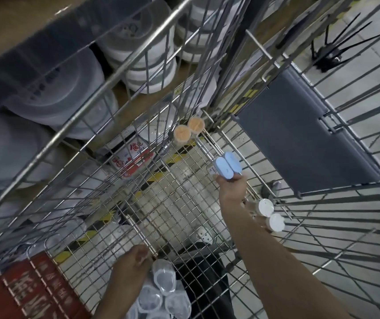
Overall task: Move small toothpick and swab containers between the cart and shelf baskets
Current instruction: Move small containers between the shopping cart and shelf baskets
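I look down into a wire shopping cart [106, 199]. My right hand [231, 185] reaches into it and grips two small containers with light blue lids [227, 165] held side by side above the mesh floor. Two clear containers with orange toothpick tops [187, 130] stand in the cart's far corner. Two containers with white lids [269, 215] lie at the cart's right side, just beside my right forearm. My left hand [133, 259] is curled near the cart's near rim bar; whether it grips the bar is unclear.
A dark grey child-seat flap [299, 134] hangs on the cart's right. Stacks of clear and white plastic food tubs [149, 56] fill shelves beyond the cart. Clear lidded cups [161, 293] lie below my left hand, a red box [34, 286] at lower left. Yellow-black floor tape shows through the mesh.
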{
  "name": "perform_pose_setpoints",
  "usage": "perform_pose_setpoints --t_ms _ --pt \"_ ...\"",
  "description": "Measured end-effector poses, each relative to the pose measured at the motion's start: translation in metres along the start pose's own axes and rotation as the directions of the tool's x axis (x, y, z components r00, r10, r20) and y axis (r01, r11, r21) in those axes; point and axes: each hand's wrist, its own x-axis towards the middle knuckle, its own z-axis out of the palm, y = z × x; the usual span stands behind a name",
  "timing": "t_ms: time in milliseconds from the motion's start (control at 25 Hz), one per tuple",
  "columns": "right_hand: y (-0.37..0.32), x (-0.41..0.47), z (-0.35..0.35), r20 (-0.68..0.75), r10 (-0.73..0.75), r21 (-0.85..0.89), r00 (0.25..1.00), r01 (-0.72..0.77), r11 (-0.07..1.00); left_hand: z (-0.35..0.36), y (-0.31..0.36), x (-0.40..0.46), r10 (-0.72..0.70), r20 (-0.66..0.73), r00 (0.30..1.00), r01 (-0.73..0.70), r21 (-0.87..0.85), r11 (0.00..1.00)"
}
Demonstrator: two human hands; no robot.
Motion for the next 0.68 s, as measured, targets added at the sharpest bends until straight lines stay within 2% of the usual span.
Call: perform_pose_setpoints --t_ms 200,280,360,440,520,600,680 --pt "-0.004 -0.004 -0.007 0.026 0.076 -0.029 0.997 -0.075 0.997 0.002 0.010 0.000 0.031 -0.003 1.000 -0.031 -0.060 0.998" --pt "-0.009 -0.018 -0.018 0.078 0.156 -0.170 0.985 -0.141 0.975 -0.003 0.018 -0.011 0.058 0.004 0.998 -0.057 -0.091 0.994" --pt "-0.016 -0.043 -0.034 0.133 0.168 -0.334 0.977 -0.115 0.936 -0.014 0.025 -0.026 0.094 0.002 0.996 -0.094 -0.060 0.994" --pt "-0.024 -0.083 -0.051 0.233 0.066 -0.523 0.970 0.067 0.849 -0.033 0.028 -0.048 0.167 -0.013 0.986 -0.167 -0.008 0.986" --pt "-0.031 -0.134 -0.068 0.364 -0.095 -0.680 0.926 0.334 0.652 -0.058 0.030 -0.072 0.281 -0.069 0.957 -0.274 0.096 0.957" --pt "-0.033 -0.189 -0.086 0.432 -0.272 -0.742 0.860 0.511 0.434 -0.091 0.027 -0.100 0.423 -0.113 0.899 -0.391 0.227 0.892" --pt "-0.029 -0.252 -0.102 0.485 -0.357 -0.721 0.799 0.595 0.355 -0.127 0.019 -0.134 0.545 -0.112 0.831 -0.474 0.372 0.798"
